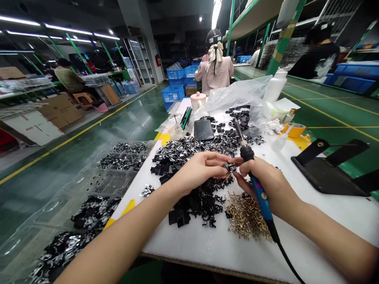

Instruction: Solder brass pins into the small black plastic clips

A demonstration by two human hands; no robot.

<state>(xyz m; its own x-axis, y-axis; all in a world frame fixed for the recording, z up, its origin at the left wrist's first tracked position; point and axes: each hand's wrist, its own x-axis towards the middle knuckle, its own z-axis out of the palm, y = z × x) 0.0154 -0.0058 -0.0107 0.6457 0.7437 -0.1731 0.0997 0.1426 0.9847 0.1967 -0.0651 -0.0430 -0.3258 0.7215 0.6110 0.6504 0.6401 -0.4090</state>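
The left hand [199, 170] pinches a small black clip [229, 167], at three o'clock from it; the right hand [260, 179] grips a soldering iron [251, 173] whose shaft points toward eleven o'clock, past the clip.

Bright overhead tubes; bowed, dim edges

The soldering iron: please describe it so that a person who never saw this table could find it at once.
Look at the white table, just right of the heap of black parts. The soldering iron lies across the right hand, its cord running off the near edge. Nothing else there is a long rod with a blue-and-black handle.
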